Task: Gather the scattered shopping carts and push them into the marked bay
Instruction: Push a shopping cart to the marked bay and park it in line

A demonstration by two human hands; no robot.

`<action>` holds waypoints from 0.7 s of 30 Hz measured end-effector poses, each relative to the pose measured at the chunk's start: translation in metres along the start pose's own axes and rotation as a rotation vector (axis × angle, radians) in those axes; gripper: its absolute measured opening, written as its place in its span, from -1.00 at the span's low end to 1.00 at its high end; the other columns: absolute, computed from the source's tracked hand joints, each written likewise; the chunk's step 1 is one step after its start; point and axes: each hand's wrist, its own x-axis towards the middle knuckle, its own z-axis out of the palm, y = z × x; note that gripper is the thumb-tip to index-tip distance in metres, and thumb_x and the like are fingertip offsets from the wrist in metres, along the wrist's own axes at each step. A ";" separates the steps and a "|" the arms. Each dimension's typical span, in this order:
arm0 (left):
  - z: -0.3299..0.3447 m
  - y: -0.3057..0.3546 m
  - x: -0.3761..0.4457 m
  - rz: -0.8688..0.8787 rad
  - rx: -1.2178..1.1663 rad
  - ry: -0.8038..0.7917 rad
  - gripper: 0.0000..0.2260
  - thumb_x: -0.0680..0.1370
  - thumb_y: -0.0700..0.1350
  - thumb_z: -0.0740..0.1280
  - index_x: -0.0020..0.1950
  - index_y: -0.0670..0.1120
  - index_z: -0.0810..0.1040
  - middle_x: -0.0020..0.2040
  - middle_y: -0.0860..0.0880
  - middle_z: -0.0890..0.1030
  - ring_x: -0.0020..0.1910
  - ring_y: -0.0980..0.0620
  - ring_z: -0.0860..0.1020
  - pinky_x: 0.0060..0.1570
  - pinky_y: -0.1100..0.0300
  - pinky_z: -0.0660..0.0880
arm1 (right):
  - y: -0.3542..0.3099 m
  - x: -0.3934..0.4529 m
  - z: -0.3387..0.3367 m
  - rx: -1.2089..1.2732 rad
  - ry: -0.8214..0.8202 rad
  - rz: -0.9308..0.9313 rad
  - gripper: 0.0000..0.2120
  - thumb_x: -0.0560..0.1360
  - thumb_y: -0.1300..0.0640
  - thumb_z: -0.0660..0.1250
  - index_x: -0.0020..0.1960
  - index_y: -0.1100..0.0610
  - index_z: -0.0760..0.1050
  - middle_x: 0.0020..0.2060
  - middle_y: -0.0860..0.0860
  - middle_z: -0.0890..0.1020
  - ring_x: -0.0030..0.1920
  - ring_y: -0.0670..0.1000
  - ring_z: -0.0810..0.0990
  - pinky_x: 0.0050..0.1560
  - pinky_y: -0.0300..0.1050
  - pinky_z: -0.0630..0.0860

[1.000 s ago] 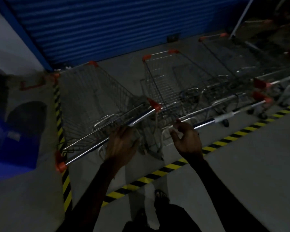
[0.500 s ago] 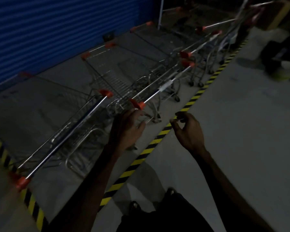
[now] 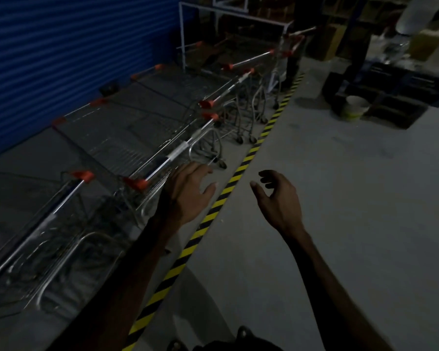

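Both hands have come off the handles since a moment ago — the left hand (image 3: 188,191) hangs spread and empty beside the nearest cart (image 3: 127,163), the right hand (image 3: 276,196) loosely curled, holding nothing. Carts stand inside the striped line (image 3: 241,168) — unheld, one might roll back across it.

Shiny wire-metal carts (image 3: 127,148), orange plastic handle caps (image 3: 137,183), matt concrete floor (image 3: 340,198).
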 end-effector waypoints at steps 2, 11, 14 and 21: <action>0.010 0.019 0.011 0.019 -0.017 -0.013 -0.73 0.57 0.05 0.41 0.20 -0.05 0.64 0.13 -0.03 0.65 0.11 -0.13 0.60 0.05 -0.07 0.60 | 0.011 0.006 -0.019 0.008 0.027 0.006 -0.63 0.64 -0.14 0.39 0.34 0.04 0.56 0.20 0.00 0.65 0.13 0.01 0.63 0.03 -0.04 0.56; 0.047 0.073 0.021 -0.013 -0.023 0.028 -0.71 0.57 0.09 0.39 0.22 0.00 0.64 0.15 0.02 0.64 0.11 -0.08 0.59 0.06 -0.07 0.59 | 0.054 0.031 -0.072 0.025 0.022 -0.009 -0.64 0.62 -0.13 0.41 0.33 0.03 0.56 0.16 -0.04 0.65 0.09 -0.06 0.60 0.00 -0.08 0.53; 0.050 0.072 0.008 -0.059 0.026 0.055 -0.75 0.56 0.03 0.48 0.18 -0.04 0.64 0.10 -0.01 0.63 0.04 -0.07 0.58 -0.03 -0.05 0.59 | 0.058 0.037 -0.068 0.048 -0.026 -0.042 -0.65 0.63 -0.13 0.41 0.32 0.02 0.56 0.15 -0.04 0.65 0.09 -0.07 0.60 0.00 -0.04 0.56; 0.015 0.058 -0.039 -0.279 0.122 0.074 -0.75 0.56 0.03 0.41 0.17 -0.05 0.65 0.14 -0.04 0.64 0.14 -0.14 0.59 0.11 -0.08 0.58 | 0.048 0.038 -0.025 0.104 -0.220 -0.153 -0.63 0.63 -0.14 0.41 0.34 0.03 0.56 0.16 -0.03 0.67 0.11 -0.05 0.62 -0.07 -0.10 0.49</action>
